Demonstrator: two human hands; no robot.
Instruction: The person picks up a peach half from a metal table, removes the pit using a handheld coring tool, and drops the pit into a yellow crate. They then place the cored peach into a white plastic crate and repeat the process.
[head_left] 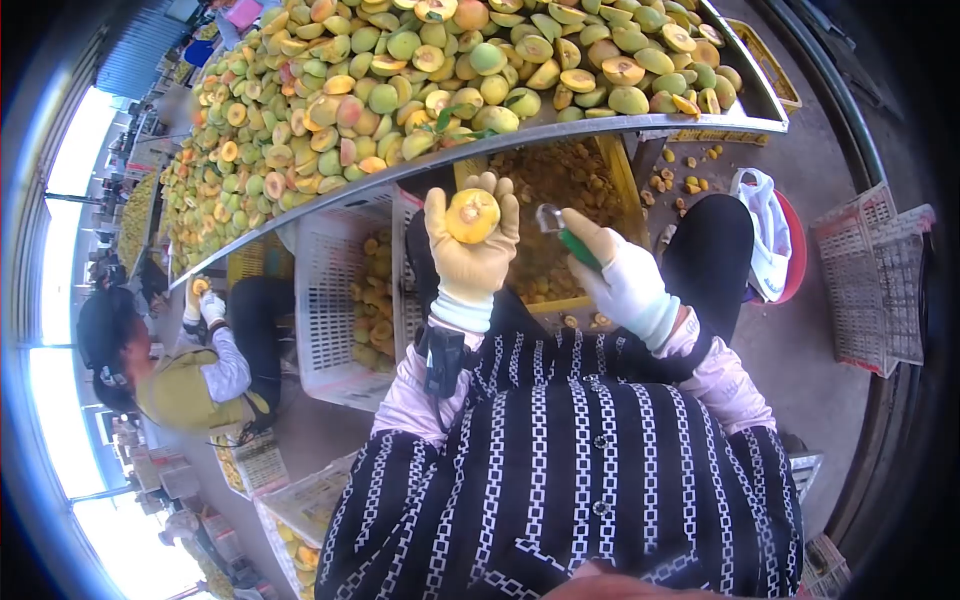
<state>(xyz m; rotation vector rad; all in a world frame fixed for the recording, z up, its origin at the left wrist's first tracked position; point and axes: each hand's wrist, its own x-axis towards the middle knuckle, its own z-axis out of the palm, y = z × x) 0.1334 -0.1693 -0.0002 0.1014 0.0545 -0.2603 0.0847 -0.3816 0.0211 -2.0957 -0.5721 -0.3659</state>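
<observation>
My left hand [470, 240], in a tan-palmed glove, is turned palm up with its fingers curled around a yellow peach half [472, 215], cut face toward me. Rough flesh or stone shows at the half's centre. To the right, my right hand [625, 275] in a white glove grips the green handle [580, 249] of a pitting tool, its curved metal loop [548, 217] pointing at the peach half but apart from it. Both hands are over my lap, just short of the metal table edge [560, 130], where many whole and halved peaches [430, 60] are heaped.
Below the table, a yellow crate [625, 180] holds brownish scraps. Left of it stands a white crate [325, 290] with peach pieces. A co-worker [190, 370] sits at left holding fruit. At right are a red basin [795, 250] with a white bag and stacked crates [870, 280].
</observation>
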